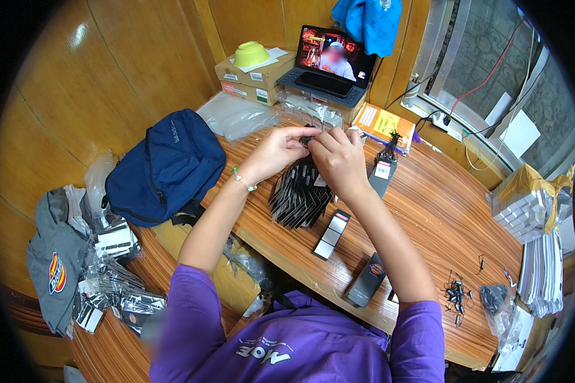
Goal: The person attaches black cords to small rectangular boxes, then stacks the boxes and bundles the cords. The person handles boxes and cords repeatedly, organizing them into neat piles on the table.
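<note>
My left hand [276,155] and my right hand [340,161] meet over the far part of the table, fingertips pinched close together. Between them is a small dark bunch [306,136] that looks like black strings, mostly hidden by the fingers. Just below lies a fanned stack of black hang tags [297,199], its top edge reaching under my hands. Right of my right hand, another bundle of dark tags [381,175] has its black strings [393,143] gathered at the far end. Nearer me lie a black tag with white labels [332,235] and a dark tag stack [366,281].
Left are a navy bag [166,167], a grey garment [55,255] and bagged tags [118,287]. Behind stand a tablet with keyboard [335,57], cardboard boxes [252,73] and a green bowl [250,54]. Loose black strings [457,295] and a paper stack [541,271] lie right.
</note>
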The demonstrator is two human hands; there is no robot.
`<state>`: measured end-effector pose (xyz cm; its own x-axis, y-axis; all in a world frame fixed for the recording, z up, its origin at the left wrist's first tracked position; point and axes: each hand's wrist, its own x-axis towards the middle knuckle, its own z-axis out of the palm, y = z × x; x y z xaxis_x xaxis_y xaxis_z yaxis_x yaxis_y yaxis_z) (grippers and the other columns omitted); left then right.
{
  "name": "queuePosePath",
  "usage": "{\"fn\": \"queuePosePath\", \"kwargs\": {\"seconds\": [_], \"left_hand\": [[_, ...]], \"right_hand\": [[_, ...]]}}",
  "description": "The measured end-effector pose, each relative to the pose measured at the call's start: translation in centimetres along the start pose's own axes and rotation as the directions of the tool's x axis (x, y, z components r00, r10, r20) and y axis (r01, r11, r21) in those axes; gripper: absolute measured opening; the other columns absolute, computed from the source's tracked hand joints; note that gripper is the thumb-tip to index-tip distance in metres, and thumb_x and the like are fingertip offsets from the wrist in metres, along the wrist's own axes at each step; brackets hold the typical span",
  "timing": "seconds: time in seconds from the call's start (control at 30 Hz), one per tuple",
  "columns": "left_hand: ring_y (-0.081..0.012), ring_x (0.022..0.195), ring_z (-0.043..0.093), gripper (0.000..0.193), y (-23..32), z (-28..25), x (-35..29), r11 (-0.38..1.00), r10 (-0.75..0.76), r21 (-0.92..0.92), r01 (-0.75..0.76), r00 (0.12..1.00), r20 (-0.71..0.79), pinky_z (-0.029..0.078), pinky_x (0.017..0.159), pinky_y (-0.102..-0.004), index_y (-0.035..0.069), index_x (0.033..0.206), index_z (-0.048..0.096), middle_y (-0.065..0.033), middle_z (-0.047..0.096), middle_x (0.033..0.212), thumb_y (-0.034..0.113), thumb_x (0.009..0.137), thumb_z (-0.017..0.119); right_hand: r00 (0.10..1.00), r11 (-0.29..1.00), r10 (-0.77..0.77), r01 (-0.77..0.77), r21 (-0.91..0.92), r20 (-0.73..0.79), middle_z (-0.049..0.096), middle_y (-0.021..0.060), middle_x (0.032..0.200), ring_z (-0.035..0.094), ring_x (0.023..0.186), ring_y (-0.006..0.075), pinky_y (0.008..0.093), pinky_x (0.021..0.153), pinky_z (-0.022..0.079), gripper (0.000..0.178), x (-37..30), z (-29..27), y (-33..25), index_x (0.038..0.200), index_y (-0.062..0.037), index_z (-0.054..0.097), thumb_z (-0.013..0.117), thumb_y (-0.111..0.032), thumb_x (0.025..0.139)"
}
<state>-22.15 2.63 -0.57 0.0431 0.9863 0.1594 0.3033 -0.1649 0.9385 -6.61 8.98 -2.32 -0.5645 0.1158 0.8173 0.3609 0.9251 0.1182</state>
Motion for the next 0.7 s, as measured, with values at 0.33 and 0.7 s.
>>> {"fn": "queuePosePath", "kwargs": {"seconds": [0.33, 0.7], "left_hand": [[-0.0036, 0.074, 0.053, 0.037, 0.0, 0.3, -0.2, 0.992, -0.017, -0.126, 0.025, 0.997, 0.070, 0.044, 0.067, -0.0176, -0.004, 0.117, 0.049, -0.0006, 0.059, 0.083, -0.004, 0.080, 0.053], [-0.0085, 0.084, 0.057, 0.036, -0.3, 0.6, -0.2, 0.982, -0.023, -0.187, 0.042, 0.995, 0.101, 0.046, 0.077, -0.0211, -0.006, 0.116, 0.048, -0.0065, 0.061, 0.095, -0.005, 0.080, 0.049]], "right_hand": [[0.866, 0.530, 0.406, -0.484, 0.696, 0.293, 0.057, 0.0031, 0.071, 0.055, 0.069, 0.0174, 0.0275, 0.064, 0.042, 0.005, -0.1, 0.3, 0.8, 0.076, -0.0035, 0.059, 0.059, -0.007, 0.072], [0.641, -0.435, 0.145, -0.643, 0.631, 0.754, 0.055, 0.0026, 0.073, 0.045, 0.063, 0.0079, 0.0203, 0.058, 0.036, 0.014, -1.1, -0.8, 2.9, 0.081, -0.0024, 0.058, 0.049, -0.013, 0.081]]}}
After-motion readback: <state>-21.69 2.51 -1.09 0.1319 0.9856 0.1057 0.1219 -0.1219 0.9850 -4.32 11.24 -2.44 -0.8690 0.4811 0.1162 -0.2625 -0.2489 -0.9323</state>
